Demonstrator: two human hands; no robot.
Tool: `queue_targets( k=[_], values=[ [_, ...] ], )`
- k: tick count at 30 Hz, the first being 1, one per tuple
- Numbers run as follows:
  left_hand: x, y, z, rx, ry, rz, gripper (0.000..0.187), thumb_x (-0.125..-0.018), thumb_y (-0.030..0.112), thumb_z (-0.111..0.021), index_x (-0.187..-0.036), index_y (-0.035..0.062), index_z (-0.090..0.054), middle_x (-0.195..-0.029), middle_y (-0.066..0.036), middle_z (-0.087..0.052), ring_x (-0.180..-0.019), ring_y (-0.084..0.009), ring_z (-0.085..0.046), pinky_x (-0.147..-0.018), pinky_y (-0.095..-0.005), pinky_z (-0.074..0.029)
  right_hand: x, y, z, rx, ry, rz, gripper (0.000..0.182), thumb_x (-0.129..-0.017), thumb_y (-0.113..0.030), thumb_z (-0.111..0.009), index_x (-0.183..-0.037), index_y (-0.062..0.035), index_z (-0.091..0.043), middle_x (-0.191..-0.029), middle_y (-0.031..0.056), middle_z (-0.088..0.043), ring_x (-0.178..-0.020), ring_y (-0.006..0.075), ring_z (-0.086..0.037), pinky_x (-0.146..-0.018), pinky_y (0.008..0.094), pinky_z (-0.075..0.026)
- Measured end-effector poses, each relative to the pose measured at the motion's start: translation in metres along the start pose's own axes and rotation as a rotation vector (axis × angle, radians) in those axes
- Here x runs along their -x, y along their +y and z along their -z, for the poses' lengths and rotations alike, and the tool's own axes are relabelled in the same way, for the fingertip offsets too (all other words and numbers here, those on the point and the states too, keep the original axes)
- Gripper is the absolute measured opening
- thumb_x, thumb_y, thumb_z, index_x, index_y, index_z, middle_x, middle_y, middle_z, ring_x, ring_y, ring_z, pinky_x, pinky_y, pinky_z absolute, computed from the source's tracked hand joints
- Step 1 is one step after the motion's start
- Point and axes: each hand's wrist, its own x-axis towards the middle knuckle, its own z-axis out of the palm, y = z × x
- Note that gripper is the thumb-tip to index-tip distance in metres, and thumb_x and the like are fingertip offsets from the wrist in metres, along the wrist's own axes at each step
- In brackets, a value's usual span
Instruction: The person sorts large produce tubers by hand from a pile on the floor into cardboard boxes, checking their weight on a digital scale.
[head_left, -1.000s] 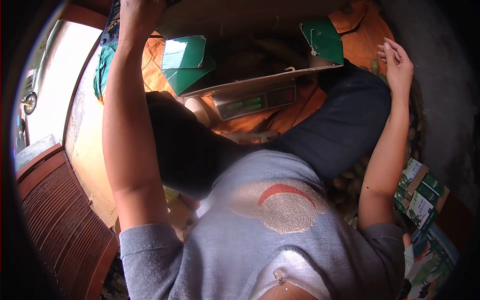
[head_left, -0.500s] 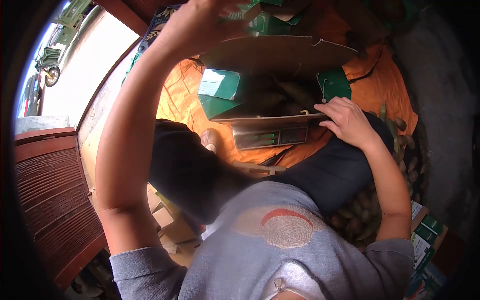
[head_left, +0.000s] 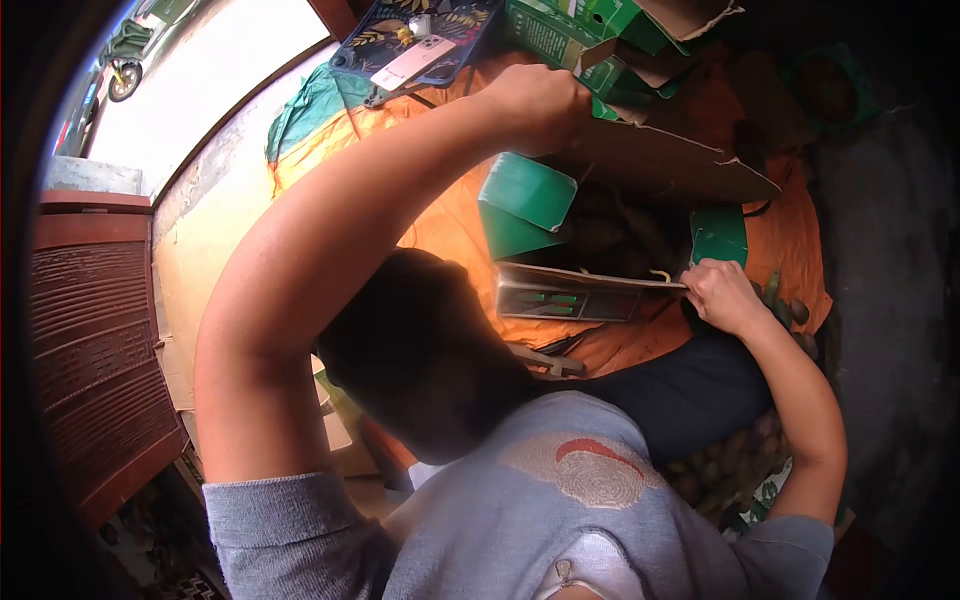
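Cardboard box (head_left: 670, 165), open-topped, sits in front of us at centre-right of the view, above an orange sheet (head_left: 440, 222); its dark interior hides most of the contents. From the left: slatted wooden panel (head_left: 100, 320), upright. Next, a patterned tray (head_left: 465, 30) with a pink phone (head_left: 412, 62) lying on it, beyond our forearm.

Left hand (head_left: 540, 105): at the left end of the far flap, fingers curled, knuckles up. We cannot tell whether the fingertips pinch the board. Arm raised, elbow bent outward, forearm slanting across the sheet. Green inner flap (head_left: 530, 200) lies just this side of the hand. A weighing scale (head_left: 560, 304) with lit green digits shows at the box's near edge.

Right hand (head_left: 722, 292): closed on the right end of the near flap, wrist low, elbow bent beside our thigh. Produce (head_left: 735, 460) is heaped beyond that thigh.

Method note, our judgement: steady both flaps with even, light force, as a one-sided pull may skew the box or crease the board. Thumb outside, fingers inside should keep the grip secure. We would keep the near edge off the scale's keys.
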Motion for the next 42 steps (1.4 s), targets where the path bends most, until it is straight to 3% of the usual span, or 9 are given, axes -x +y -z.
queue_targets(
  k=[7,13,15,18,21,26,29,36,42],
  values=[
    [0.052,-0.052,0.001,0.023,0.131,0.051,0.025,-0.079,0.034,-0.059,-0.084,0.0108,-0.067,-0.076,-0.013,-0.063,-0.077,-0.0306,-0.063,-0.070,-0.0403,-0.050,-0.049,-0.027,0.054,0.073,-0.031,0.167,0.006,-0.065,-0.005,-0.060,-0.061,-0.0043,-0.055,-0.062,0.0097,-0.059,-0.063,0.0279,-0.058,-0.054,0.0407,-0.045],
    [0.136,-0.111,0.013,0.015,0.167,0.289,0.029,-0.079,0.032,-0.064,-0.083,0.0037,-0.065,-0.070,-0.016,-0.060,-0.068,-0.0327,-0.060,-0.063,-0.0418,-0.048,-0.139,-0.065,0.104,0.189,-0.091,0.317,0.005,-0.061,-0.003,-0.061,-0.062,-0.0047,-0.057,-0.061,0.0096,-0.059,-0.065,0.0282,-0.060,-0.055,0.0396,-0.045],
    [0.176,-0.130,0.006,0.050,0.225,0.407,0.030,-0.081,0.031,-0.064,-0.077,0.0013,-0.063,-0.064,-0.017,-0.057,-0.062,-0.0312,-0.058,-0.058,-0.0381,-0.045,-0.175,-0.082,0.109,0.248,-0.113,0.397,0.006,-0.059,-0.003,-0.063,-0.064,-0.0047,-0.059,-0.063,0.0097,-0.060,-0.067,0.0287,-0.061,-0.057,0.0394,-0.047],
    [0.246,-0.156,-0.006,0.234,0.219,0.582,0.024,-0.084,0.025,-0.061,-0.094,0.0036,-0.066,-0.068,-0.014,-0.058,-0.061,-0.0225,-0.057,-0.058,-0.0337,-0.043,-0.234,-0.111,0.101,0.370,-0.100,0.500,0.008,-0.058,-0.004,-0.064,-0.066,-0.0059,-0.062,-0.067,0.0110,-0.062,-0.071,0.0292,-0.062,-0.060,0.0388,-0.048],
    [0.324,-0.164,-0.008,0.114,0.266,0.746,0.023,-0.086,0.029,-0.057,-0.096,0.0111,-0.067,-0.082,-0.014,-0.062,-0.076,-0.0285,-0.062,-0.068,-0.0375,-0.047,-0.282,-0.167,0.111,0.440,-0.138,0.608,0.008,-0.062,-0.004,-0.062,-0.069,-0.0080,-0.065,-0.068,0.0113,-0.063,-0.072,0.0288,-0.063,-0.060,0.0378,-0.049],
    [0.451,-0.174,0.000,0.058,0.306,0.789,0.017,-0.082,0.011,-0.060,-0.098,0.0065,-0.066,-0.077,-0.016,-0.062,-0.068,-0.0268,-0.059,-0.065,-0.0357,-0.045,-0.321,-0.267,0.106,0.415,-0.080,0.827,0.010,-0.071,-0.007,-0.057,-0.074,-0.0094,-0.067,-0.075,0.0096,-0.066,-0.076,0.0269,-0.064,-0.065,0.0343,-0.051],
    [0.497,-0.172,0.025,0.137,0.278,0.851,0.017,-0.081,0.008,-0.059,-0.095,0.0005,-0.064,-0.077,-0.018,-0.063,-0.064,-0.0284,-0.061,-0.061,-0.0302,-0.046,-0.336,-0.318,0.079,0.098,-0.001,0.902,0.008,-0.068,-0.006,-0.057,-0.068,-0.0089,-0.064,-0.068,0.0116,-0.063,-0.071,0.0296,-0.063,-0.062,0.0384,-0.050],
    [0.588,-0.182,0.025,-0.149,-0.107,1.077,0.011,-0.079,0.013,-0.061,-0.086,0.0055,-0.065,-0.076,-0.018,-0.061,-0.071,-0.0355,-0.060,-0.059,-0.0384,-0.046,-0.320,-0.450,-0.013,-0.367,0.001,0.834,0.014,-0.074,-0.018,-0.054,-0.069,-0.0160,-0.067,-0.074,0.0066,-0.066,-0.074,0.0251,-0.065,-0.063,0.0378,-0.050],
    [0.645,-0.168,-0.038,-0.260,-0.248,1.084,0.014,-0.074,0.004,-0.054,-0.083,0.0038,-0.064,-0.075,-0.020,-0.059,-0.075,-0.0374,-0.057,-0.064,-0.0437,-0.044,-0.282,-0.450,-0.034,-0.292,-0.130,0.922,0.015,-0.078,-0.018,-0.053,-0.083,-0.0140,-0.066,-0.079,0.0064,-0.065,-0.078,0.0248,-0.065,-0.064,0.0384,-0.048]
  ],
)
